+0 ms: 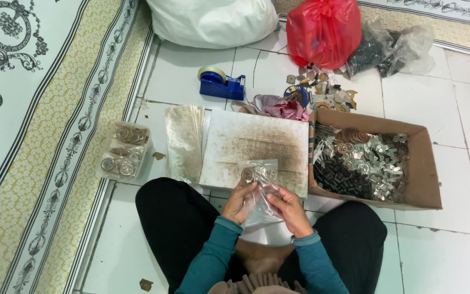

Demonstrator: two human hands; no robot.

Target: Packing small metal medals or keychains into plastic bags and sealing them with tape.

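My left hand (240,201) and my right hand (289,209) both grip a small clear plastic bag (261,190) just above my lap. Round metal washers (257,173) show through the bag's upper part. The bag hangs over the near edge of a stained white board (257,141) lying on the tiled floor. I sit cross-legged in black trousers and teal sleeves.
A cardboard box (425,169) of metal parts sits at the right. A stack of empty clear bags (184,142) and filled packets of washers (123,152) lie left of the board. Behind are a blue tape dispenser (221,83), a red bag (325,30), a white sack (210,19) and a patterned carpet (39,136).
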